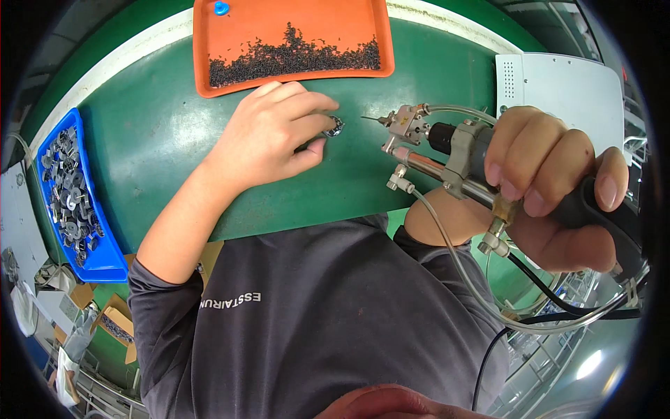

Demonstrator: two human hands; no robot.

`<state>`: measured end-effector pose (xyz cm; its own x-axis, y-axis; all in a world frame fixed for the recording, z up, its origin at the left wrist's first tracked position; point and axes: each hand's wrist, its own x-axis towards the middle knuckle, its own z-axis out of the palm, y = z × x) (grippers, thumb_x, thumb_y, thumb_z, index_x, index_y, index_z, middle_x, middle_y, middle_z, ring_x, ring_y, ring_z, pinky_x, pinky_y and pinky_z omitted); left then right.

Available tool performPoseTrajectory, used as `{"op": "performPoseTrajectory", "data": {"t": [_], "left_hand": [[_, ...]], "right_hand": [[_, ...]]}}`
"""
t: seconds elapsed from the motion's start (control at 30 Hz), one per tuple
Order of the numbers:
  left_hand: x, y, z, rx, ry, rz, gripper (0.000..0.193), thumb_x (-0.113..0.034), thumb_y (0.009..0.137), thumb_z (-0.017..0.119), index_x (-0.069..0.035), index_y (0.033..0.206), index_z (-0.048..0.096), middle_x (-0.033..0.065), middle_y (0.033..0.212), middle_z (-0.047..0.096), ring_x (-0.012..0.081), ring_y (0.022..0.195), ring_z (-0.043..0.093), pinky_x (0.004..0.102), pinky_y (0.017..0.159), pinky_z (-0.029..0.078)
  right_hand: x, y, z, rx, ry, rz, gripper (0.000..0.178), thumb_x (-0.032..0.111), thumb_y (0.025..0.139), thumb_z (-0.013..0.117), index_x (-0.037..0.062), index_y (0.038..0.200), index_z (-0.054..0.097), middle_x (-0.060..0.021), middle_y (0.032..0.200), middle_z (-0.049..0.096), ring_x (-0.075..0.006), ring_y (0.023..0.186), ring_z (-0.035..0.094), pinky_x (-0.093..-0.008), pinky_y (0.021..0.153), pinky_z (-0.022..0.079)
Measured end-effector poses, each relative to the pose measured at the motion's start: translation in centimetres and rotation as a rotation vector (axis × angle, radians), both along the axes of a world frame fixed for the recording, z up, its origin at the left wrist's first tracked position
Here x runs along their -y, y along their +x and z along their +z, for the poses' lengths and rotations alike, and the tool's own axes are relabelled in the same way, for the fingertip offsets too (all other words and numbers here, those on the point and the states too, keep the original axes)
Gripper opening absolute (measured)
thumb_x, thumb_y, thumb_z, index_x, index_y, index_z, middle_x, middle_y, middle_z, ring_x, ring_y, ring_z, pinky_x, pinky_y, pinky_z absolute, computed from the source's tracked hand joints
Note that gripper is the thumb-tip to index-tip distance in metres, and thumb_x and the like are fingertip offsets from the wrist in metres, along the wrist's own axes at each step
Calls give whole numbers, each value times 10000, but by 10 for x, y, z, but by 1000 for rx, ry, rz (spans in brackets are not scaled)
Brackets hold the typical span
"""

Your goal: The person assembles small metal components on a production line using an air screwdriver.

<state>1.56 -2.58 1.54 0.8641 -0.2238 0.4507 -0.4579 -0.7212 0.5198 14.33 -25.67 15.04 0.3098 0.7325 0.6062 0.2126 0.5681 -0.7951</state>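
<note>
My left hand (283, 129) rests over the green table, its thumb and fingers closed around a small shiny dark part (336, 126). Most of that part hides behind the fingers, so its exact kind does not show. On the right, my right hand (548, 167) is wrapped around the grip of a pneumatic dispensing gun (457, 157) with metal fittings and clear hoses. Its thin needle tip (370, 118) points left toward the part and stays a short gap away from it.
An orange tray (200, 52) of many tiny black pieces (293, 61) lies beyond my left hand, with a blue cap (221, 8) inside. At the left, a blue bin (108, 255) holds round metal-and-black parts (72, 199). A pale machine housing (565, 87) stands far right; hoses (481, 297) hang below the gun.
</note>
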Motion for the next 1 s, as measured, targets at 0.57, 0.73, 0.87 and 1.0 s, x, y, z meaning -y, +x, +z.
{"op": "performPoseTrajectory", "data": {"t": [0.57, 0.73, 0.87, 1.0], "left_hand": [[-1, -1, -9, 18, -31, 2, 132, -179, 803, 801, -80, 885, 775, -5, 1013, 727, 187, 881, 646, 338, 745, 498], [-1, 1, -8, 48, -32, -23, 159, -136, 742, 835, -46, 853, 764, 34, 1028, 750, 213, 824, 658, 348, 690, 503], [0, 1, -9, 31, -5, -9, 103, -182, 807, 791, -99, 867, 776, -15, 1029, 731, 167, 880, 644, 329, 731, 487], [-1, 1, -10, 42, -6, -4, 93, -184, 809, 787, -104, 855, 773, -17, 1022, 734, 165, 877, 643, 326, 729, 487]], "right_hand": [[-16, 0, -9, 6, -37, 67, 523, 557, 977, 656, 154, 1286, 530, -18, 833, 584, -147, 683, 568, -296, 607, 484], [-19, -2, -7, 5, -45, 61, 516, 556, 969, 671, 160, 1270, 535, -16, 826, 586, -145, 675, 570, -294, 602, 482], [-21, -4, -5, 8, -51, 51, 510, 554, 962, 683, 164, 1257, 539, -14, 820, 587, -143, 668, 572, -292, 599, 481], [-24, -4, -3, 17, -57, 51, 505, 553, 955, 695, 168, 1245, 543, -13, 814, 589, -142, 661, 573, -290, 595, 480]]}}
